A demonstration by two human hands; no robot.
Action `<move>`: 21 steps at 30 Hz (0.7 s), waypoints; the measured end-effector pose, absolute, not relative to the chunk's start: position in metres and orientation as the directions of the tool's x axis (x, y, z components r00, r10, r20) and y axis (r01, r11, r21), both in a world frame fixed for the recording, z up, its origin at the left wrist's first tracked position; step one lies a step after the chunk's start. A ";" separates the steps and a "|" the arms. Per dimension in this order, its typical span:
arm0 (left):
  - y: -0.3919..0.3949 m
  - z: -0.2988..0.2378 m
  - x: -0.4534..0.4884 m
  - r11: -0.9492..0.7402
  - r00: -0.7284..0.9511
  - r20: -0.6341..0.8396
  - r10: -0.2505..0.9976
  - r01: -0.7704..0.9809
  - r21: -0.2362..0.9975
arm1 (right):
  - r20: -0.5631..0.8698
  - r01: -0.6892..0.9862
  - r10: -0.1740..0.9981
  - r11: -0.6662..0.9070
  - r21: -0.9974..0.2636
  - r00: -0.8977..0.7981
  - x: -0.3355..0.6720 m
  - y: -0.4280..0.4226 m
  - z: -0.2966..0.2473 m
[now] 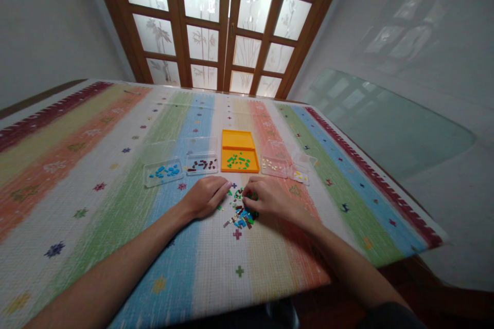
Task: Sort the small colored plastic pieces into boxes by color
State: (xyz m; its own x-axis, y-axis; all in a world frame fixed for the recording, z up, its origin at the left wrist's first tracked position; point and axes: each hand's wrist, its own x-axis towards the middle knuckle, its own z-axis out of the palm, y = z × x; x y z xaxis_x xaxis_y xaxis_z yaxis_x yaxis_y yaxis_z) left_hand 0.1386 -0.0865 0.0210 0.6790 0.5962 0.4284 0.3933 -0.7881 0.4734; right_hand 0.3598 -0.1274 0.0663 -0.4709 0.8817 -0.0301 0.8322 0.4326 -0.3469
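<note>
A loose pile of small toy bricks (242, 218) in blue, green, brown and pale colours lies on the cloth between my hands. My left hand (206, 196) rests at the pile's left edge, fingers closed together. Anything inside it is hidden. Over the right side of the pile, my right hand (266, 196) has thumb and fingers curled in a pinch among green and brown bricks. What it grips is too small to make out. Just beyond the hands, an orange box (252, 163) with its lid laid back holds green bricks (238, 160).
Left of the orange box stand clear boxes of blue bricks (165, 170) and dark brown bricks (203, 164). To its right, clear boxes hold cream bricks (272, 164) and yellow-white bricks (299, 175). A striped cloth (116, 205) covers the table; glazed doors (227, 25) stand behind.
</note>
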 end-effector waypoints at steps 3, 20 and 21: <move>-0.087 0.022 0.139 -0.787 0.676 0.430 0.599 0.395 0.475 | -0.017 0.837 0.890 0.422 -0.348 -0.456 0.360 -0.128 0.062; -0.087 0.021 0.138 -0.798 0.679 0.443 0.585 0.384 0.465 | 0.000 0.761 0.800 0.570 -0.309 -0.599 0.365 -0.130 0.063; -0.087 0.021 0.138 -0.797 0.678 0.444 0.586 0.385 0.464 | 0.000 0.759 0.798 0.573 -0.310 -0.602 0.365 -0.130 0.062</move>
